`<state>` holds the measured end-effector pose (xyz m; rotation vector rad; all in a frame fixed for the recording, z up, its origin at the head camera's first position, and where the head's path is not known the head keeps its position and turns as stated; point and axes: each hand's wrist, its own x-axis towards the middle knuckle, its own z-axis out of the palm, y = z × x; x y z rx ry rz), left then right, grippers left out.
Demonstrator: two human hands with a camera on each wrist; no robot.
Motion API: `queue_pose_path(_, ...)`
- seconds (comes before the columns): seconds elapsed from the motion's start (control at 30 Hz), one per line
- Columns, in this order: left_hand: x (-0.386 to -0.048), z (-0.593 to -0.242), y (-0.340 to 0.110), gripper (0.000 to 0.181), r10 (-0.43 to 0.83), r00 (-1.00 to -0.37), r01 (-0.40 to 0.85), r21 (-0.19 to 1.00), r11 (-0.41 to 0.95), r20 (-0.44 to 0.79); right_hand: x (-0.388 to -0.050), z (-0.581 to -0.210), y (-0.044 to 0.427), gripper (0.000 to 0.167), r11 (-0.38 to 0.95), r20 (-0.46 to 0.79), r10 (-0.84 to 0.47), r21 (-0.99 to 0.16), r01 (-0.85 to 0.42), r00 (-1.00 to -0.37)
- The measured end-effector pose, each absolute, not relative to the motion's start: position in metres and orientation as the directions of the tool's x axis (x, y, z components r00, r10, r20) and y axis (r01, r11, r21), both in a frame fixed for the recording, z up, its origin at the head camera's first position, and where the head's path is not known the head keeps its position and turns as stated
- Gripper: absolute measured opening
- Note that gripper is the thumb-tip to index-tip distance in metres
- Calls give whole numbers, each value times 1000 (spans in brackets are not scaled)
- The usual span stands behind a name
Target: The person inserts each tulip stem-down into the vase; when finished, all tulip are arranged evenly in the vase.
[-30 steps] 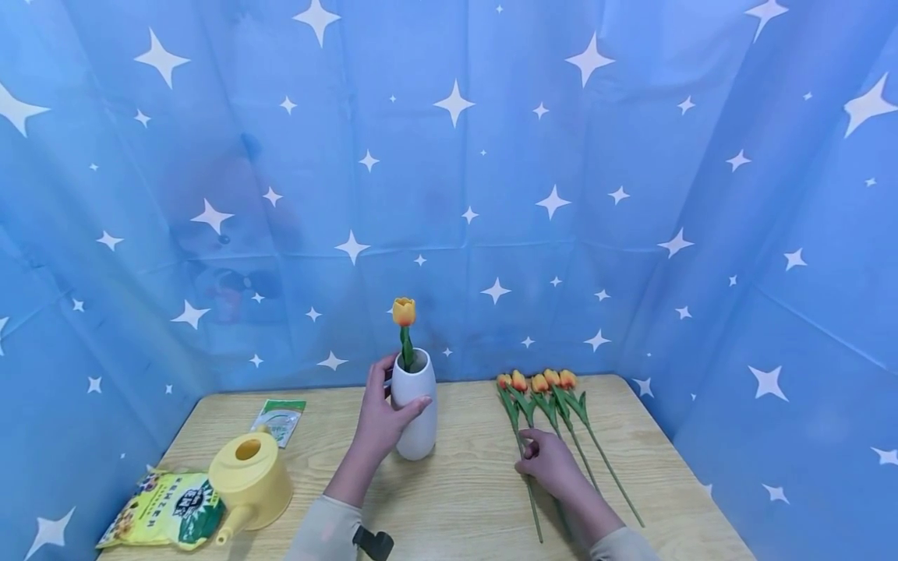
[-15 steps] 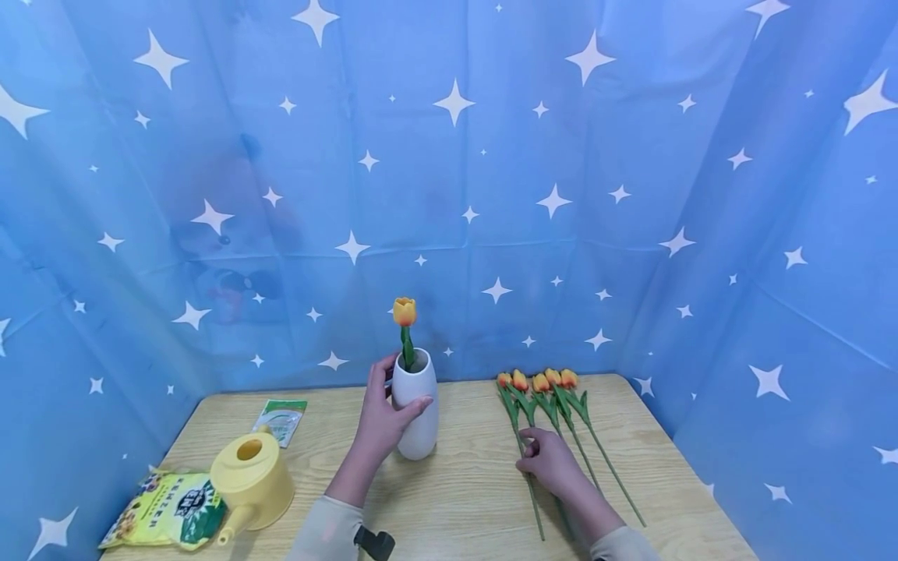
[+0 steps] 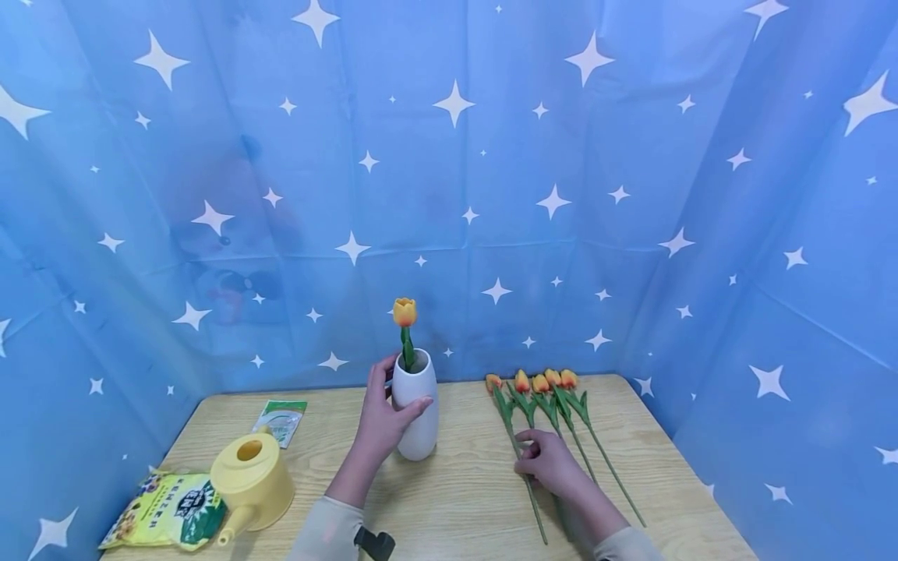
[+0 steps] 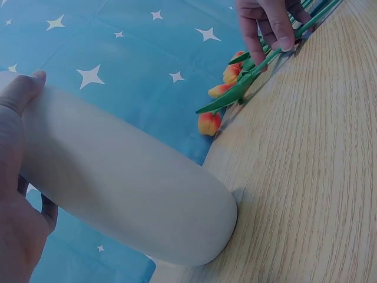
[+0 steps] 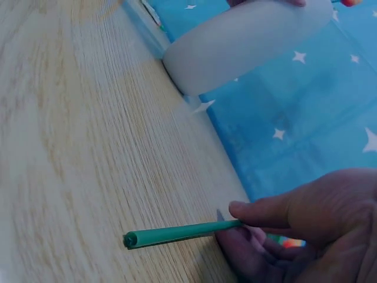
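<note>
A white vase (image 3: 417, 413) stands upright on the table, one orange-yellow tulip (image 3: 404, 312) rising from its mouth. My left hand (image 3: 379, 417) grips the vase near its top, thumb across the front and fingers behind. To the right, my right hand (image 3: 550, 463) pinches the stem of the leftmost tulip (image 3: 494, 383) between thumb and fingers. In the right wrist view that green stem (image 5: 182, 232) sticks out past the thumb, its cut end just over the wood. Several other tulips (image 3: 553, 379) lie side by side under and beyond this hand, heads at the table's back edge.
At the left stand a yellow watering can (image 3: 252, 479) and a yellow-green bag (image 3: 164, 510) partly behind it. A small green and white packet (image 3: 279, 421) lies farther back. A blue star-patterned curtain (image 3: 449, 195) surrounds the wooden table (image 3: 463, 506).
The leftmost tulip's head has shifted left, apart from the one beside it, with my right hand at its stem. My left hand and the vase have stayed put.
</note>
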<state>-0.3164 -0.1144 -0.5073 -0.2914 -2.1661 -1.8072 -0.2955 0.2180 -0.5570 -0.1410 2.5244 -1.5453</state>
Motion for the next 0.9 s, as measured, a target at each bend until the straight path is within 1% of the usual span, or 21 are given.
queue_pose_path(0.47, -316, -508, -114, 90, -42, -936, 337, 923, 186, 350, -295, -554, 215, 55, 432, -115, -202, -902, 17, -973)
queue_pose_path(0.73, -315, -505, -114, 91, -42, -937, 332, 923, 193, 346, -295, -549, 215, 48, 433, -82, -247, -901, -34, -965)
queue_pose_path(0.9, -315, -504, -113, 91, -40, -936, 337, 922, 189, 350, -296, -545, 213, 47, 390, -75, -293, -920, -48, -953)
